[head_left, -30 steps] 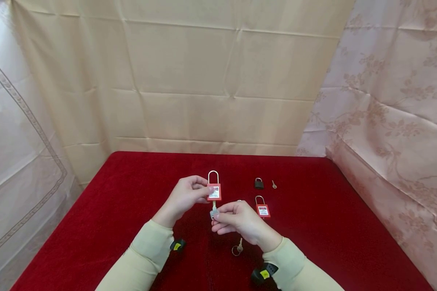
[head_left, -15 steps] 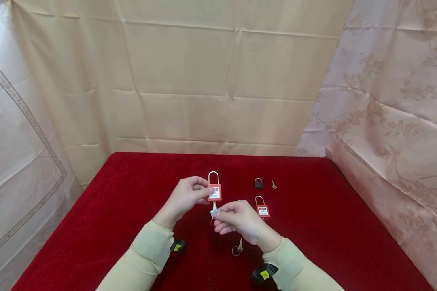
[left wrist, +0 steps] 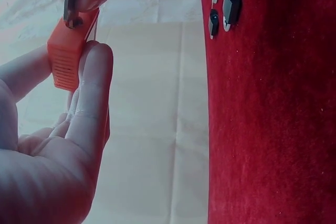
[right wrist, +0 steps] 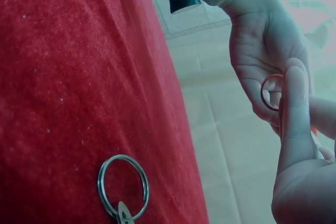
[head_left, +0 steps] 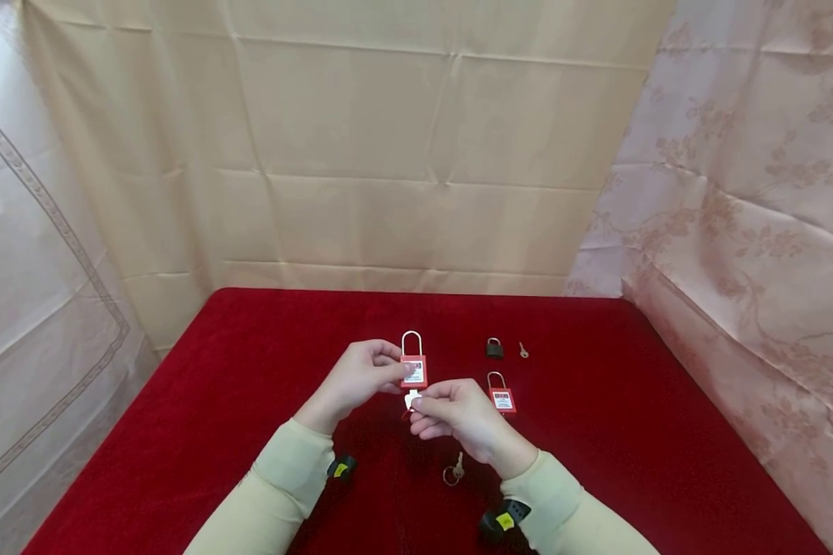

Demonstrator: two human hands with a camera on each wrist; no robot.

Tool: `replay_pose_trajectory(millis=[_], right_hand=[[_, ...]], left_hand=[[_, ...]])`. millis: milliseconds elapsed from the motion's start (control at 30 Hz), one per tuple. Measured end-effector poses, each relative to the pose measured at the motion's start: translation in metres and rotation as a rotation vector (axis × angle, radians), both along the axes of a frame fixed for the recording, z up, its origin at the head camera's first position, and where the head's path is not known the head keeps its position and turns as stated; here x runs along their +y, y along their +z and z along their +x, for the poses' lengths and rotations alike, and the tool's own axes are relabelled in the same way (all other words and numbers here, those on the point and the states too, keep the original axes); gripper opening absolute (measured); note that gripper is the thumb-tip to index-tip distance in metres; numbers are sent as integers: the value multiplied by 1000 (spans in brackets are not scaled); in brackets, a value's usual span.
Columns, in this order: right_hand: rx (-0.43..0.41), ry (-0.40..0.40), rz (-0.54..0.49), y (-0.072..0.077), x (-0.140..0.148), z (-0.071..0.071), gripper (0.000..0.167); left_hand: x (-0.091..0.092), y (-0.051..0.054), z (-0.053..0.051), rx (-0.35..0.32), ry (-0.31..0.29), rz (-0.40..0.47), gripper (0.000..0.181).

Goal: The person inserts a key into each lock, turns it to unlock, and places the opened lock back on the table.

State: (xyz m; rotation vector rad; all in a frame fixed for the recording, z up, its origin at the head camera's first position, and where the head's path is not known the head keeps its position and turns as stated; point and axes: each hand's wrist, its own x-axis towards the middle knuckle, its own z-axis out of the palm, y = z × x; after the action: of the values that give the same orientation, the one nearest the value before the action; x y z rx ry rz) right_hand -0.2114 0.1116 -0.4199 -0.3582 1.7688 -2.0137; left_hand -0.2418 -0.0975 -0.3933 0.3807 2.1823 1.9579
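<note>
My left hand (head_left: pixel 357 379) pinches a red padlock (head_left: pixel 419 379) by its body between thumb and fingers. The padlock is upright, its long metal shackle pointing up and a white label facing me. Just below, my right hand (head_left: pixel 463 420) pinches a key (head_left: pixel 412 398) by its head, against the underside of the padlock. Little of the key's blade shows between them. A thin red ring (right wrist: pixel 264 97) hangs from the key in the right wrist view. In the left wrist view the padlock (left wrist: pixel 64 59) is seen from its side, the key (left wrist: pixel 70 8) at its end.
On the red-covered table (head_left: pixel 271 324) lie a second red padlock (head_left: pixel 503 401), a small dark padlock (head_left: pixel 494 350) and a small key (head_left: pixel 524 351), all right of my hands. Nearer me lies another key on a metal ring (head_left: pixel 451 475). Curtains enclose the table.
The key has moved up towards the padlock, and less of its blade shows than before. Both hands have shifted slightly right. The things on the table lie as they did.
</note>
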Motion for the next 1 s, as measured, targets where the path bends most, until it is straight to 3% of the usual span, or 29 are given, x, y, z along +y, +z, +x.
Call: replay_pose_trajectory(millis=[400, 633, 1000], right_hand=[[1, -58, -34, 0, -1, -1, 19], [42, -69, -14, 5, -4, -3, 21], [65, -80, -15, 17, -10, -1, 22]], left_hand=[[-1, 1, 0, -5, 10, 16, 34], [-6, 2, -2, -53, -6, 126, 34], [-12, 4, -3, -86, 8, 210, 39]])
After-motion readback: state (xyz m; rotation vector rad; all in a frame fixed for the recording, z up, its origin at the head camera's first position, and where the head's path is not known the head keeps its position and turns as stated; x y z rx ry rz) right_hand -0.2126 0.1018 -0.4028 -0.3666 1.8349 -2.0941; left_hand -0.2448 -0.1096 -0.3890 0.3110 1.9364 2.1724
